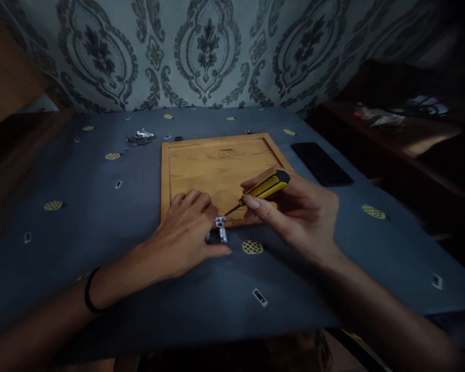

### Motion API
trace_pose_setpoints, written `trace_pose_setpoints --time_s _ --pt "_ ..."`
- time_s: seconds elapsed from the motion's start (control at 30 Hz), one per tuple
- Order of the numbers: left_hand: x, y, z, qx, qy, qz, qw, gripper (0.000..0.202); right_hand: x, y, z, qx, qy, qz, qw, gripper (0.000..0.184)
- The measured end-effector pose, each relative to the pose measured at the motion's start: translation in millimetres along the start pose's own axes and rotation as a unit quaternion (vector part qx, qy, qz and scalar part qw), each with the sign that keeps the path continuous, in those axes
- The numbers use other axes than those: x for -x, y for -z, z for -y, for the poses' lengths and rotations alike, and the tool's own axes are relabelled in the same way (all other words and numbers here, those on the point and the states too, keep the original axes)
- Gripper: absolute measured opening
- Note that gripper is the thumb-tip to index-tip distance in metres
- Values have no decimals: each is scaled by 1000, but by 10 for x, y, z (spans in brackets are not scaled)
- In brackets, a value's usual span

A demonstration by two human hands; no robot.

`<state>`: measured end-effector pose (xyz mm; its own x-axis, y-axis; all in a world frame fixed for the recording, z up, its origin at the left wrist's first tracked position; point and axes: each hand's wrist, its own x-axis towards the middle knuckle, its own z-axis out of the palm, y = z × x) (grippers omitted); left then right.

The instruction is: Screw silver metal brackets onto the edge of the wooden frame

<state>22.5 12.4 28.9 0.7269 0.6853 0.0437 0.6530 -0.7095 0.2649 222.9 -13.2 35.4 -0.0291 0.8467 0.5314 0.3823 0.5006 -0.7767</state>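
A wooden panel [220, 160] with a raised frame, like a cabinet door, lies flat in front of me. At its near edge sits a metal cabinet hinge [220, 223], its arm jutting out over the tablecloth. My left hand [188, 225] rests over that edge, fingers curled on the wood against the hinge and thumb stretched below it, steadying it. Between thumb and fingers, my right hand [294, 212] grips a yellow and black screwdriver [269, 185]. The screwdriver's tip points down at the hinge plate; whether it touches a screw I cannot tell.
A black phone-like slab [321, 164] lies right of the panel. Small metal hardware [141, 136] is heaped at the back left of the blue tablecloth [101, 217]. Patterned fabric [207, 51] hangs behind. Dark furniture [403, 129] stands at right.
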Motion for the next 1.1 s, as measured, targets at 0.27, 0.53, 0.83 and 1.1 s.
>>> trace_pose_setpoints --time_s 0.27,0.53,0.83,1.1 --pt "30 -21 72 -7 -4 -6 1000 51 -8 10 14 13 22 -1 1000 26" --pt "60 152 148 -16 1 56 998 49 4 30 11 11 5 7 1000 23" --pt "61 155 115 -4 15 71 997 44 -5 10 35 15 7 2 1000 24" --pt "60 133 115 -20 12 63 998 48 6 14 23 9 18 2 1000 25"
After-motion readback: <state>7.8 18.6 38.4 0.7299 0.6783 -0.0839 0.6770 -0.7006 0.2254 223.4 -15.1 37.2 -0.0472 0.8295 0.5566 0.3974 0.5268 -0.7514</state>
